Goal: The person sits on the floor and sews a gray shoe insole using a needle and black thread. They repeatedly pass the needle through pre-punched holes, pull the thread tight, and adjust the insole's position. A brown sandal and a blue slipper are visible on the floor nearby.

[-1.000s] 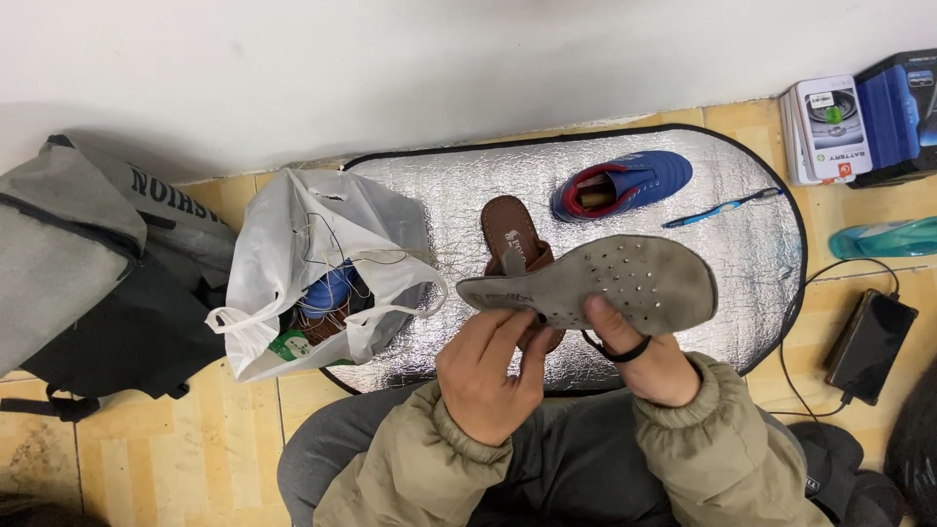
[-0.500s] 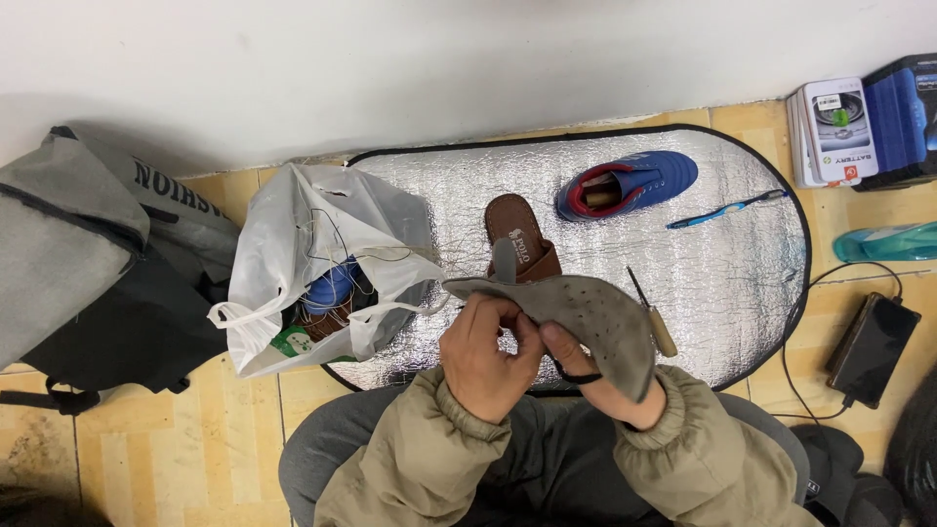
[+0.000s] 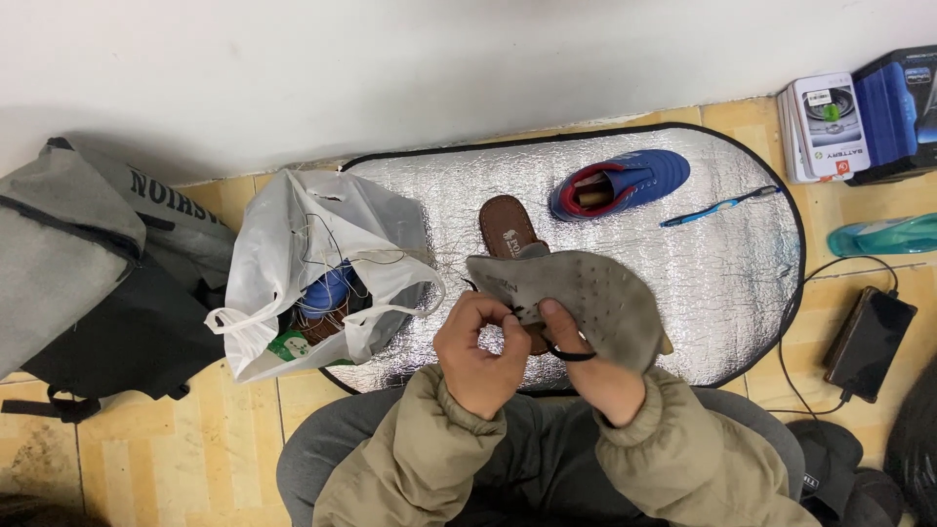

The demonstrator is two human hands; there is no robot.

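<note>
We are gripping the grey insole above our lap and the silver mat, right hand closed under its edge, left hand pinching at its near end, seemingly working the heel area; next likely calls for firm, steady finger pressure.

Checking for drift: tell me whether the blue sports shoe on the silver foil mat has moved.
No. The blue sports shoe still lies at the silver foil mat's far edge, beside the blue toothbrush.
</note>
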